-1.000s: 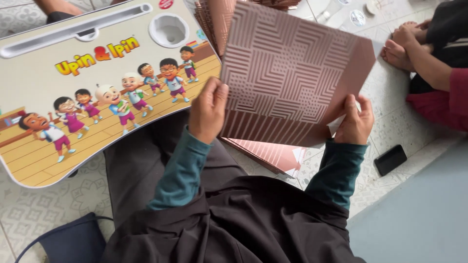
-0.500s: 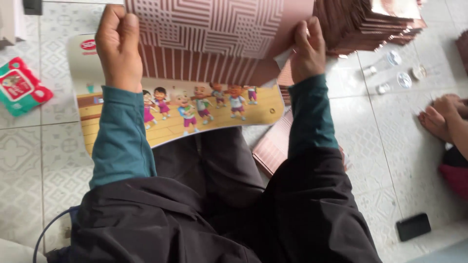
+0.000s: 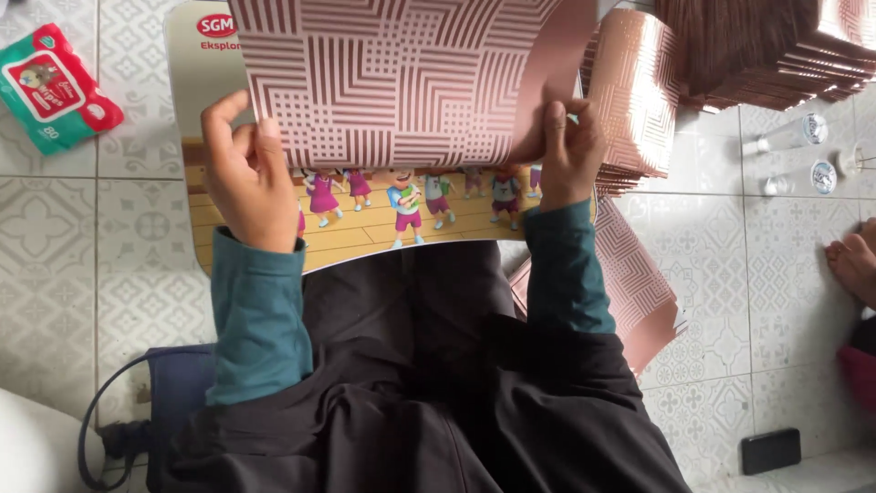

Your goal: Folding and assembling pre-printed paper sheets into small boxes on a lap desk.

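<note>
Head view, both hands (image 3: pixel 251 178) (image 3: pixel 568 151) gripping rose-striped sheet (image 3: pixel 401 78), red-green packet (image 3: pixel 57 87) far left

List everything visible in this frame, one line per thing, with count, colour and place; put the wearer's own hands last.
patterned sheet: one, rose-gold with line patterns, held up over the lap desk
lap desk: one, cream with cartoon children, across the lap
stacks of patterned sheets: two, rose-gold, top right on the floor
loose patterned sheets: a few, rose-gold, on the floor by the right knee
wet wipes pack: one, green and red, top left
phone: one, black, bottom right
plastic cups: at least two, clear, lying at right
another person's foot: one, right edge
floor tiles: pale, patterned
left hand: fingers curled at the sheet's lower left edge
right hand: fingers pinching the sheet's lower right edge
</note>
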